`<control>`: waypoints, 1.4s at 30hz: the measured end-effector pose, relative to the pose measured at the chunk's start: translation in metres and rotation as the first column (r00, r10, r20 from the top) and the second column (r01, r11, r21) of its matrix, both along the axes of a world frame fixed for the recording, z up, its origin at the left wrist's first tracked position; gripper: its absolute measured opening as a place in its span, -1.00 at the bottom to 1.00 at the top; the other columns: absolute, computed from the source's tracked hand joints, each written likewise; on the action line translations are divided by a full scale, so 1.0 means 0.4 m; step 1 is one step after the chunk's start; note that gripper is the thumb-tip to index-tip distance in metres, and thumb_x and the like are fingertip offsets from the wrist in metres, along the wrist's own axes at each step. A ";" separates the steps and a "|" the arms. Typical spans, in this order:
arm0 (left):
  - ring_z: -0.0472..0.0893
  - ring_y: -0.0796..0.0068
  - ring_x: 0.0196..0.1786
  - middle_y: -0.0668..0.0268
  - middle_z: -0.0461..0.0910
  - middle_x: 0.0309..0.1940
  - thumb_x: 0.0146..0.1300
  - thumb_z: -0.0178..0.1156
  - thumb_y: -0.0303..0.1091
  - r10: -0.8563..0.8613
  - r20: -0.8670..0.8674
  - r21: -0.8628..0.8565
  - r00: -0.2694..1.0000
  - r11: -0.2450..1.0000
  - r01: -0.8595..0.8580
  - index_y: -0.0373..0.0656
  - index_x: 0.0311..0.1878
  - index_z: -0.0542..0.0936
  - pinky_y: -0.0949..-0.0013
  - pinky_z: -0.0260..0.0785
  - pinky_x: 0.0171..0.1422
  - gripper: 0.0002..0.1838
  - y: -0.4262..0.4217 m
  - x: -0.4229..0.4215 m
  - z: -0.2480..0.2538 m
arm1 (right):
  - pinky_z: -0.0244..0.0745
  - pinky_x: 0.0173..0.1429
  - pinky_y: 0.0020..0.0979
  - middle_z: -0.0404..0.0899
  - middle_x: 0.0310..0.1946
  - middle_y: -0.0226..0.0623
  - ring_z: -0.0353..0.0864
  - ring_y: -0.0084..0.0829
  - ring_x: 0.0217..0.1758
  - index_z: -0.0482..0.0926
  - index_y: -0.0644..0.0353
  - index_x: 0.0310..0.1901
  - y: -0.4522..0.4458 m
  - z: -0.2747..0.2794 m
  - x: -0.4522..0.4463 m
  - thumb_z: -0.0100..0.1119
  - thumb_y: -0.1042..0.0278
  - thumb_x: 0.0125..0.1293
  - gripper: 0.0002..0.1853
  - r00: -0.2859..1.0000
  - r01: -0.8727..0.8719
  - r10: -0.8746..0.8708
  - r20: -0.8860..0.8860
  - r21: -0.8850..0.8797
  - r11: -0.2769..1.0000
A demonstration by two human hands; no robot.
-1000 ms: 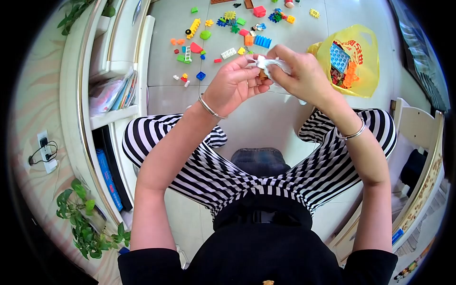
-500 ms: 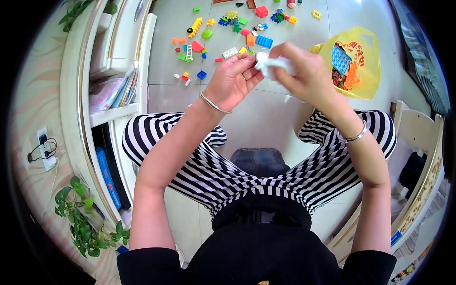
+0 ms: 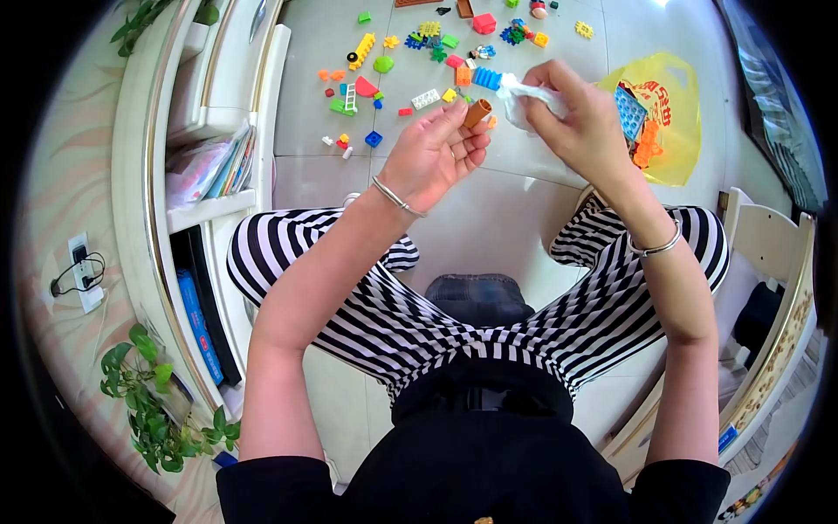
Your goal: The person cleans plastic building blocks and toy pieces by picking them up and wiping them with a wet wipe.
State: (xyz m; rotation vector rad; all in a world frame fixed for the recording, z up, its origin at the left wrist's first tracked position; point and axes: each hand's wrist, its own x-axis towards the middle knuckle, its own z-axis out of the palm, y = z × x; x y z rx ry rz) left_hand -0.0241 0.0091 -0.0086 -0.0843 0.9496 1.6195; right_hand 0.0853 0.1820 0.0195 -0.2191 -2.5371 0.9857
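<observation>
Orange-brown tube (image 3: 479, 112) is in the left hand (image 3: 430, 157) — pinched between thumb and fingers, other fingers curled beneath, one end up and showing an opening. Right hand (image 3: 580, 118) has thumb and fingers closed on a crumpled white cloth (image 3: 528, 105). Cloth and tube are apart, no contact; the hands are raised over the floor (image 3: 471, 205).

Status, as far as visible: tube is out and in hand, cloth is off it. Loose toy pieces are spread over the floor beyond the hands. Nearest the cloth: blue ribbed piece (image 3: 486, 79), with orange block (image 3: 463, 77) just beside it. Further left: white studded brick (image 3: 425, 99), red half-round piece (image 3: 367, 86), white ladder (image 3: 351, 98), blue square piece (image 3: 374, 139), green rounded piece (image 3: 384, 64) and yellow wheeled piece (image 3: 362, 50).

More pieces sit inside the yellow bag (image 3: 683, 131), right of the right hand — blue studded plate (image 3: 629, 113) and orange piece (image 3: 648, 142) show at its opening. So pieces are split between floor and bag. Can't tell which loose ones have been handled; nothing visible marks them apart. Can't give a firm progress figure from that. Tube's surface is too small to judge, and the fingers hide its lower part.
</observation>
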 end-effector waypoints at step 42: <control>0.60 0.53 -0.07 0.26 0.59 -0.10 0.28 0.18 -0.48 -0.146 -0.691 -0.058 0.708 0.987 0.147 -0.30 0.01 0.46 0.45 0.47 0.08 -0.74 0.010 0.037 -0.009 | 0.43 -0.29 -0.48 0.54 -0.48 -0.40 0.49 -0.61 -0.42 0.53 0.35 -0.21 -0.024 -0.010 0.010 0.13 0.32 0.30 -0.78 0.926 0.066 0.208 0.314 -0.678 0.732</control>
